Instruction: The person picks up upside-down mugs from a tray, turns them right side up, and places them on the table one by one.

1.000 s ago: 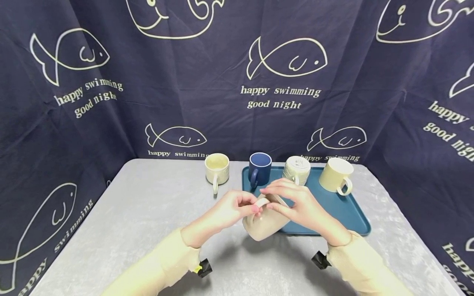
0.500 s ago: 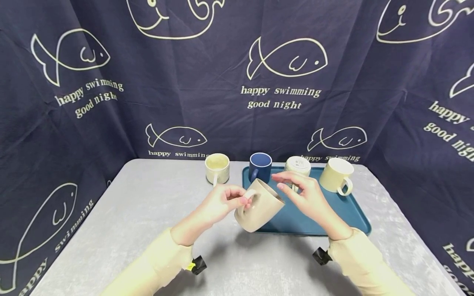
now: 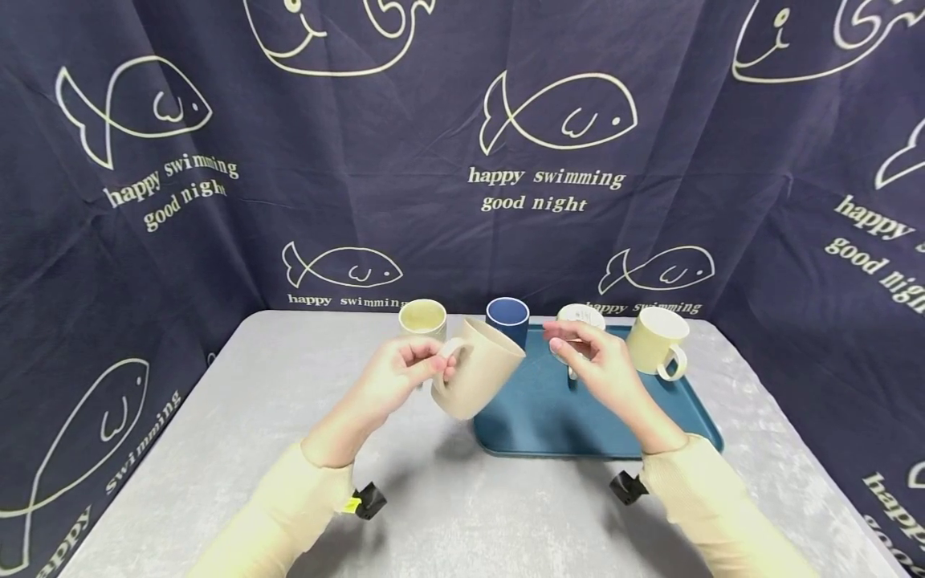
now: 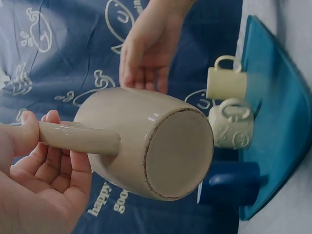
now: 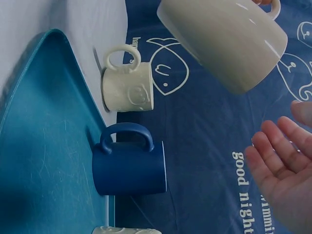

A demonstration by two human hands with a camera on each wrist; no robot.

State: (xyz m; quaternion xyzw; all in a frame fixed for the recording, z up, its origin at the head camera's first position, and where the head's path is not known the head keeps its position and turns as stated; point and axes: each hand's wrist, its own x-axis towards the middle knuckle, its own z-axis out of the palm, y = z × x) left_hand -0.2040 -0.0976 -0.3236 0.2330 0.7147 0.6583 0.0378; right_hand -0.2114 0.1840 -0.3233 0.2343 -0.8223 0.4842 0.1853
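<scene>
My left hand (image 3: 405, 367) pinches the handle of a beige mug (image 3: 482, 368), holding it tilted in the air with its mouth toward the upper right. In the left wrist view the mug's round base (image 4: 179, 153) faces the camera, and the thumb and fingers (image 4: 78, 170) are round the handle. My right hand (image 3: 596, 361) hovers above the tray with relaxed fingers, apart from the mug and holding nothing. Behind the beige mug stands a navy mug (image 3: 509, 318) on the blue tray (image 3: 535, 425), its lower part hidden in the head view.
An upside-down cream embossed mug (image 4: 234, 127), partly behind the right hand, and an upright pale yellow mug (image 3: 656, 343) stand along the tray's back. Left of the tray, another cream mug (image 5: 127, 88) stands on the grey table (image 3: 303, 385). A navy fish-print cloth (image 3: 405, 160) surrounds the table.
My left hand has lifted the beige mug up and to the left, away from the tray's front. My right hand has let go of the mug's rim and drawn back slightly to the right.
</scene>
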